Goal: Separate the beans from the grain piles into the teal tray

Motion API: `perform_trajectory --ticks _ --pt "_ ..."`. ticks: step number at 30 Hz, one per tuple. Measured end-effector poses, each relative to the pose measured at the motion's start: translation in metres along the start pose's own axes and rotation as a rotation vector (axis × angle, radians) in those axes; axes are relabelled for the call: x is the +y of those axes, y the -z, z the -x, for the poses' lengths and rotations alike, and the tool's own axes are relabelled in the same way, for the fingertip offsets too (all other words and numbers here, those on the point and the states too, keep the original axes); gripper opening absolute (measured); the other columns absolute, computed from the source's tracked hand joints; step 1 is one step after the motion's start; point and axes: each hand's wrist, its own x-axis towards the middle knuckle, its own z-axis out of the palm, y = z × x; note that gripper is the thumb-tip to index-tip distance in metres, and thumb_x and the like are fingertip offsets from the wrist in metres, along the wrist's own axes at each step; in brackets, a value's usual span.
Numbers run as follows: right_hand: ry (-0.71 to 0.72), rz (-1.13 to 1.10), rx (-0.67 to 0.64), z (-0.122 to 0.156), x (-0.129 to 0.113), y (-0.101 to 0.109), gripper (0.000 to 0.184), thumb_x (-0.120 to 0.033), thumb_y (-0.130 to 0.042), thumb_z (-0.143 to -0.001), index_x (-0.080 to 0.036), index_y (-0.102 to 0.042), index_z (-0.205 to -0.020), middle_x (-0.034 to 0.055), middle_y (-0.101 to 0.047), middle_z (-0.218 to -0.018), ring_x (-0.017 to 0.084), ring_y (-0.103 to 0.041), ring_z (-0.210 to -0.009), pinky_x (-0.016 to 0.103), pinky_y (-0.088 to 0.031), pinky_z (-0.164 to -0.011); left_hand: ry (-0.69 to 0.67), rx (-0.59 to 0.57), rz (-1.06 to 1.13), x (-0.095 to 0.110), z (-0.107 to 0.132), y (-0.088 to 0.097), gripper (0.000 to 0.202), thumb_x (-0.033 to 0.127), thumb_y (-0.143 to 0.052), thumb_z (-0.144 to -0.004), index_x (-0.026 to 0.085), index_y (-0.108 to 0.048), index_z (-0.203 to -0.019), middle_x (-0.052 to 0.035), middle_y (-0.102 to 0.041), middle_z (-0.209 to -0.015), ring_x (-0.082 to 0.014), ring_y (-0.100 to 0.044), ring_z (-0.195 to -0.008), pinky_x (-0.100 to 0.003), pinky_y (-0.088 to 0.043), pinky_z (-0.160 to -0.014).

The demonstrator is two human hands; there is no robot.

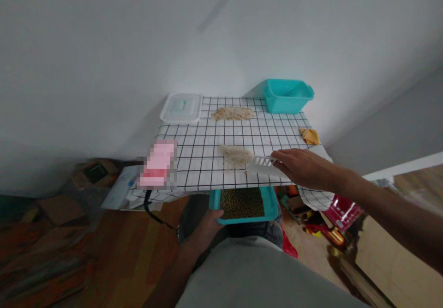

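Note:
My right hand [294, 162] is closed on a white slotted plastic scraper [265, 166], its edge against a pale heap of grains [237, 155] on the checked tablecloth [194, 160]. Below the table's front edge, my left hand [211, 220] grips the left corner of a turquoise tub [242, 220]. Small greenish-brown beans [242, 202] cover the inside of this tub, which is at my lap. Farther back lies a second heap of beige flakes or grains [233, 113].
At the back right stands another turquoise tub [289, 98]; a translucent lid [182, 108] lies back left. A folded yellow cloth [309, 136] is at the right edge. A blurred pink object [158, 162] sits front left, with a black cord [152, 211] hanging down. Cardboard boxes [58, 211] are on the floor.

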Motion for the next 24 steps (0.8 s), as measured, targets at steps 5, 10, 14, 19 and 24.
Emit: perform_trajectory --ticks 5,10,14,19,24 --pt "0.007 -0.006 -0.027 0.002 -0.004 -0.002 0.023 -0.029 -0.039 -0.101 -0.017 -0.056 -0.11 0.0112 -0.068 -0.1 0.022 -0.064 -0.087 0.034 -0.042 -0.07 -0.002 -0.011 -0.004 -0.003 -0.002 0.0 0.016 0.026 -0.069 -0.075 0.016 -0.074 -0.086 -0.0076 -0.078 -0.097 -0.0297 -0.065 -0.108 -0.041 -0.044 -0.101" --pt "0.012 -0.011 -0.039 0.001 -0.012 0.0 0.018 -0.026 -0.04 -0.1 -0.017 -0.055 -0.103 0.0076 -0.067 -0.092 0.02 -0.063 -0.081 0.032 -0.04 -0.068 0.021 -0.009 -0.013 -0.005 -0.003 0.002 0.023 0.026 -0.066 -0.078 0.014 -0.074 -0.096 -0.0081 -0.078 -0.097 -0.0286 -0.066 -0.106 -0.04 -0.044 -0.101" --pt "0.059 -0.012 -0.039 0.004 -0.017 -0.001 0.015 -0.025 -0.041 -0.1 -0.018 -0.054 -0.101 0.006 -0.066 -0.088 0.019 -0.061 -0.08 0.031 -0.039 -0.069 0.006 -0.018 -0.01 -0.006 -0.005 0.005 0.02 0.026 -0.067 -0.079 0.015 -0.074 -0.094 -0.0076 -0.079 -0.094 -0.0289 -0.065 -0.11 -0.041 -0.044 -0.102" --pt "0.095 -0.046 -0.046 0.008 -0.024 -0.003 0.017 -0.025 -0.04 -0.1 -0.018 -0.055 -0.105 0.006 -0.066 -0.088 0.019 -0.06 -0.081 0.031 -0.039 -0.071 0.021 -0.004 -0.01 -0.007 -0.006 0.005 0.022 0.027 -0.069 -0.076 0.016 -0.073 -0.095 -0.0082 -0.078 -0.098 -0.03 -0.063 -0.113 -0.042 -0.042 -0.104" --pt "0.051 -0.038 -0.021 -0.002 -0.014 -0.002 0.017 -0.025 -0.04 -0.1 -0.017 -0.055 -0.103 0.0077 -0.067 -0.09 0.019 -0.062 -0.081 0.031 -0.038 -0.068 0.005 0.004 -0.009 -0.006 -0.003 0.004 0.02 0.025 -0.066 -0.077 0.017 -0.074 -0.094 -0.0063 -0.078 -0.085 -0.0299 -0.066 -0.104 -0.043 -0.043 -0.101"
